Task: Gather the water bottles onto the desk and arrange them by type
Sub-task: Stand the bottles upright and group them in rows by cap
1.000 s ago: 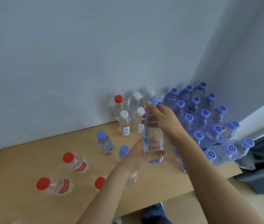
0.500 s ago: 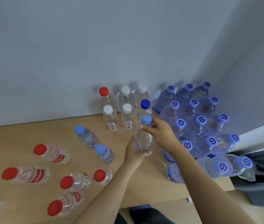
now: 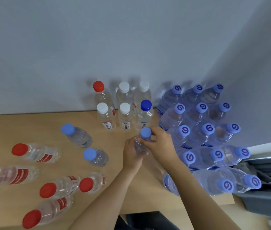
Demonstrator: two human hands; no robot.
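Note:
A small clear bottle with a light-blue cap (image 3: 145, 133) stands upright on the wooden desk (image 3: 32, 125), just in front of a dark-blue-capped bottle (image 3: 145, 113). My left hand (image 3: 132, 155) grips its body from the left. My right hand (image 3: 160, 143) pinches its neck below the cap. Two more light-blue-capped bottles (image 3: 77, 136) (image 3: 95, 156) lie to the left. Several red-capped bottles (image 3: 35, 152) lie at the front left. White-capped bottles (image 3: 124, 116) and one red-capped bottle (image 3: 100, 93) stand by the wall.
Several large blue bottles with swirl-marked caps (image 3: 201, 117) crowd the desk's right corner, some lying at the front right (image 3: 221, 181). The grey wall (image 3: 131, 47) runs behind the desk. A dark grey object (image 3: 267, 196) sits past the right edge.
Both hands have lowered the light-blue-capped bottle from mid-air down to the desk in front of the dark-blue-capped one. My view has tilted downward and left, showing more red-capped bottles.

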